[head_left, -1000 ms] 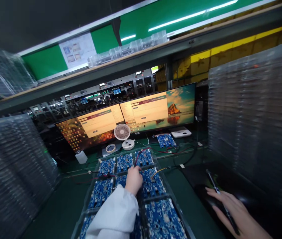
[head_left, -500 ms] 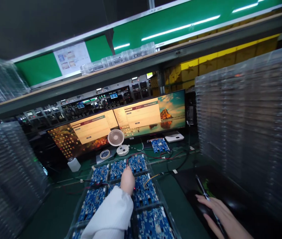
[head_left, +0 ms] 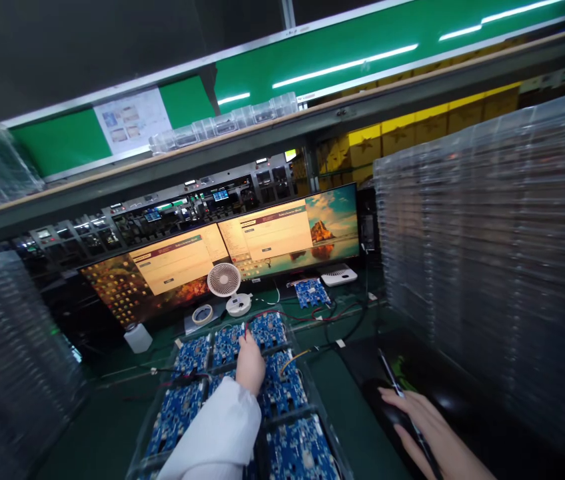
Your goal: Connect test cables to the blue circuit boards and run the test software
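Left hand [head_left: 250,360] is reaching over the clear tray [head_left: 312,393] of blue circuit boards [head_left: 282,387] mid-worktop, fingers curled onto a far board. Right hand [head_left: 425,427] lies flat on a black mouse [head_left: 392,415], pen [head_left: 402,407] tucked between its fingers.

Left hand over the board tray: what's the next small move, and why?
Probably lower the left hand onto the blue board at its fingertips and press the red-wire plug there; the wire ends near that spot, though contact is too blurred to confirm. The right hand rests on the mouse with a pen.
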{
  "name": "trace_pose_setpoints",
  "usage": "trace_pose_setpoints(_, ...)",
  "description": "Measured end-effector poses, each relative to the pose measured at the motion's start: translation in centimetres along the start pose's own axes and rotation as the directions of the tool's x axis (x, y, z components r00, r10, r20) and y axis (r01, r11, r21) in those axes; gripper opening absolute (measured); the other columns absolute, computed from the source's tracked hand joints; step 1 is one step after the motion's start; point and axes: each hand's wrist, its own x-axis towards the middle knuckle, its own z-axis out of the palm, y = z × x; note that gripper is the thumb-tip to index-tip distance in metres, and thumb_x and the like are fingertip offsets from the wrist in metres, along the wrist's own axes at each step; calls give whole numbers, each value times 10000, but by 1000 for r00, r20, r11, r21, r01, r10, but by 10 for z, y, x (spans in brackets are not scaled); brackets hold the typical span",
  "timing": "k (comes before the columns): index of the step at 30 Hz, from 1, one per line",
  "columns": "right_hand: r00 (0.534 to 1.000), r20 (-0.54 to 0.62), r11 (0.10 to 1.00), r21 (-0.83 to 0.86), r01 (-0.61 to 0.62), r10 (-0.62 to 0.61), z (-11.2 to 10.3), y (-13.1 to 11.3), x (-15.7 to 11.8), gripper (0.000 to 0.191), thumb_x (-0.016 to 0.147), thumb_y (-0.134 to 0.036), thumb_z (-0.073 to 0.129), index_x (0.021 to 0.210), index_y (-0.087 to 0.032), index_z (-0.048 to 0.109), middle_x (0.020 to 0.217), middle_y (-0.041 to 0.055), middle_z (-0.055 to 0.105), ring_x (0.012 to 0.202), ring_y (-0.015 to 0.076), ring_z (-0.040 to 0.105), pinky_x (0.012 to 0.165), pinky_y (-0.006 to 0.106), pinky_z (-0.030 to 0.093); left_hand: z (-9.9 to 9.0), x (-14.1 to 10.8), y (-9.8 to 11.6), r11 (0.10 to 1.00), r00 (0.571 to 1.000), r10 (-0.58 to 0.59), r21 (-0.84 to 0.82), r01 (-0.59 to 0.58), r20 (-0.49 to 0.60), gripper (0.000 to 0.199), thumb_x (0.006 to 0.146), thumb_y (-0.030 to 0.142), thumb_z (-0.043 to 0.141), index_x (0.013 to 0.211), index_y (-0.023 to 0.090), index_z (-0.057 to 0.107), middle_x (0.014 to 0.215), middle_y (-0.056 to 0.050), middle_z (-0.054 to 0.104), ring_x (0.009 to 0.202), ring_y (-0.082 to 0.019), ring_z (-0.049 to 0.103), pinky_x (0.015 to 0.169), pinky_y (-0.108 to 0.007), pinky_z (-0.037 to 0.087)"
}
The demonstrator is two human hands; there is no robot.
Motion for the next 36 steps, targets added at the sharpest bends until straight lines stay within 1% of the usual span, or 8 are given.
trace_pose_setpoints(5, 1000, 22, 1000, -19, 10, -9, 1, 1, -1, 400, 873, -253, 541, 1272, -264, 534, 1200, 39, 679, 1113, 175, 639, 918, 297, 563, -5, -3, 10, 993, 1000, -22, 117, 23, -12, 720, 774, -106, 321, 1470, 23, 185, 1335, -264, 428, 917, -192, 700, 782, -231, 498)
trace_pose_setpoints(11, 999, 27, 1000, 16, -18, 18, 0, 0, 1, 374, 876, -271, 544, 1250, -270, 555, 1189, 40, 682, 1105, 175, 642, 913, 291, 565, -3, 5, 7, 998, 1000, -26, 57, 25, 5, 810, 741, -73, 494, 1476, 27, 168, 1319, -257, 451, 1021, -238, 667, 872, -260, 482)
trace_pose_setpoints(15, 997, 58, 997, 56, -58, 55, -1, 0, 1, 352, 880, -265, 523, 1228, -252, 577, 1189, 61, 679, 1110, 186, 639, 925, 299, 559, -11, -2, 3, 997, 995, 73, 25, -74, 67, 587, 754, -40, 481, 1336, 31, 463, 1259, -217, 564, 1156, -266, 594, 975, -294, 443)
trace_pose_setpoints(19, 997, 63, 997, 56, -54, 50, -1, -1, 1, 361, 886, -272, 525, 1245, -254, 561, 1200, 66, 669, 1116, 191, 634, 920, 309, 563, -17, -24, 5, 976, 951, 219, -36, -216, 218, 424, 752, -8, 468, 1069, 170, 686, 1046, -73, 728, 1039, -180, 650, 928, -231, 465)
trace_pose_setpoints(22, 998, 59, 999, 42, -29, 26, 1, 0, 0, 369, 889, -265, 521, 1258, -266, 544, 1193, 57, 671, 1104, 187, 638, 910, 308, 568, -12, -38, 8, 961, 920, 276, -49, -273, 277, 347, 764, 70, 523, 1039, 193, 696, 1063, -55, 738, 1027, -180, 660, 915, -236, 476)
trace_pose_setpoints(28, 999, 38, 1000, 13, -10, 9, 3, 5, -2, 363, 896, -270, 514, 1259, -272, 519, 1171, 46, 677, 1090, 185, 641, 906, 316, 570, -2, -38, 14, 954, 908, 279, 15, -299, 314, 254, 895, 177, 436, 1009, 108, 652, 989, -172, 725, 939, -247, 685, 842, -326, 501)
trace_pose_setpoints(33, 1000, 18, 1000, 11, -3, 3, 1, 7, -1, 363, 894, -272, 513, 1257, -270, 518, 1158, 43, 675, 1071, 175, 648, 896, 294, 571, -23, -51, 18, 943, 909, 328, -27, -332, 257, 281, 915, 124, 345, 1090, 86, 562, 1018, -181, 690, 937, -234, 658, 830, -322, 482)
trace_pose_setpoints(36, 1000, 6, 1000, 14, -1, 1, 1, 8, 0, 351, 891, -284, 520, 1242, -267, 527, 1137, 42, 680, 1047, 173, 658, 883, 284, 573, -42, -78, 16, 914, 914, 359, -269, -305, 186, 319, 919, 116, 299, 1123, 121, 544, 1018, -117, 660, 849, -161, 627, 756, -259, 472)
